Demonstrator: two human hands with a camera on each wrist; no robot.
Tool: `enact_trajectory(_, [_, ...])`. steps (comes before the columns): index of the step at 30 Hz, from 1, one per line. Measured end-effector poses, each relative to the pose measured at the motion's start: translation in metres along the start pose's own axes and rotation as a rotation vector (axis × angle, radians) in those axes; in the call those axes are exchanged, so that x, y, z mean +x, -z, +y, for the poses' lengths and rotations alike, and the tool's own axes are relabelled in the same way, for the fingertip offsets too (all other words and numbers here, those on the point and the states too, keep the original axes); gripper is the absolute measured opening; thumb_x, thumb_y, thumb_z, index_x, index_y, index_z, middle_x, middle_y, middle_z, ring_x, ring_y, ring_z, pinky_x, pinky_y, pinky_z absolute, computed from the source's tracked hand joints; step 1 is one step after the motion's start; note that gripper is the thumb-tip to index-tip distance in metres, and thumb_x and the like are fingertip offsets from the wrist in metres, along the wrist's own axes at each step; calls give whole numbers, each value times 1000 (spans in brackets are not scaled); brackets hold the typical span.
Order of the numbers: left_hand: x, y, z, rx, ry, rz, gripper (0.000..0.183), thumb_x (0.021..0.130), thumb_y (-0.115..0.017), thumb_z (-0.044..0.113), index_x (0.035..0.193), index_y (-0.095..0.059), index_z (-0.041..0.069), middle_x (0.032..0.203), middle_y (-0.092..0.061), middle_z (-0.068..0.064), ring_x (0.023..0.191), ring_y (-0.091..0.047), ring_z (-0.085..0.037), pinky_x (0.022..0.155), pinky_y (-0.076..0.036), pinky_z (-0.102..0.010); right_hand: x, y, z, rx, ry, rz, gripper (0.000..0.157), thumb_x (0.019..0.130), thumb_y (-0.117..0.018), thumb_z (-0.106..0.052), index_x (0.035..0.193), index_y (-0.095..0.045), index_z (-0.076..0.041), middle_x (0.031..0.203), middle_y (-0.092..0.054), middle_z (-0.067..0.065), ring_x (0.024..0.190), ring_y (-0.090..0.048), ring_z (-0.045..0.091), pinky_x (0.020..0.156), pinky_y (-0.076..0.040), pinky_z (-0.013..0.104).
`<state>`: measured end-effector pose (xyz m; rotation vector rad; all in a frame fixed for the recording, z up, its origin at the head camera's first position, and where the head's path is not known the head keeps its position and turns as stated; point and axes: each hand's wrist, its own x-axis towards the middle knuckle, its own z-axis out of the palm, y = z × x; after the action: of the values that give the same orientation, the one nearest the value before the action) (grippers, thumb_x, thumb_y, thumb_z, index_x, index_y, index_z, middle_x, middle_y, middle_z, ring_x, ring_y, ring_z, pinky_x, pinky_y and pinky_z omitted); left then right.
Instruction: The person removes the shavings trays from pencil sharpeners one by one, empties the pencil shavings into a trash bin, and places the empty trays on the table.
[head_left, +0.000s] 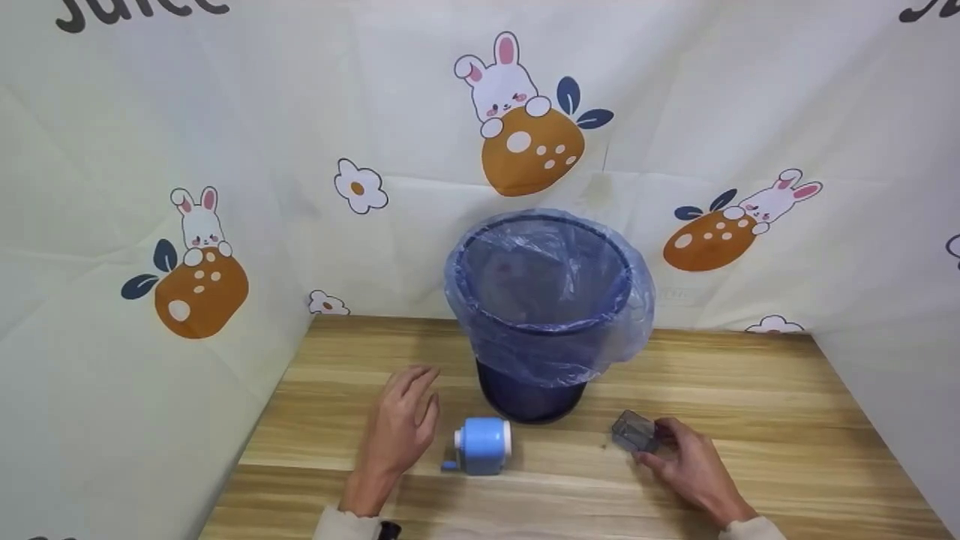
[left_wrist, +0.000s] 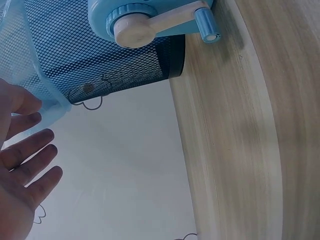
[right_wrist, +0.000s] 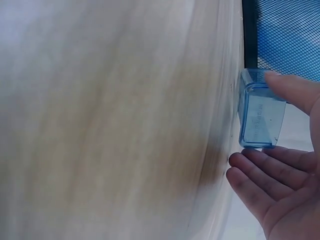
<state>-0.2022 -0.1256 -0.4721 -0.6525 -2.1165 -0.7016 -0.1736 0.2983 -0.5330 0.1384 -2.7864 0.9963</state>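
My right hand pinches a small see-through plastic shavings drawer between thumb and fingers, low over the table on the right. In the right wrist view the drawer shows smooth walls and a few dark specks. A blue hand-crank pencil sharpener stands left of the middle, its crank handle toward the near left. Just left of it is my left hand, fingers loosely extended and holding nothing.
Behind the sharpener stands a dark mesh waste bin lined with a translucent bluish bag. A wood-grain table carries everything. A pale cloth printed with rabbits and oranges closes off the back and sides. A small dark speck lies near the drawer.
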Motion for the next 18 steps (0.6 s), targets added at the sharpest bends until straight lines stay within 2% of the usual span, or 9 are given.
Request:
enact_trajectory(8, [-3,-1,1,15,31,-22,35,79,-73,-1,114,-70,-2,107,-68,-14,101,-65,-27,87,-55,-41,-1,2,-2,-14,-18,-13,59,71,-88,-20,115,-63,8,105,-71,19,97,-68,31,92,-52,51])
enact_trajectory(18, [-7,-2,-1,39,35,-6,30,79,-74,0,108,-71,-3,106,-68,-14,101,-65,-29,84,-56,-44,-3,3,-2,-20,-13,-25,58,71,-89,-19,115,-63,8,106,-71,19,99,-68,32,91,-53,50])
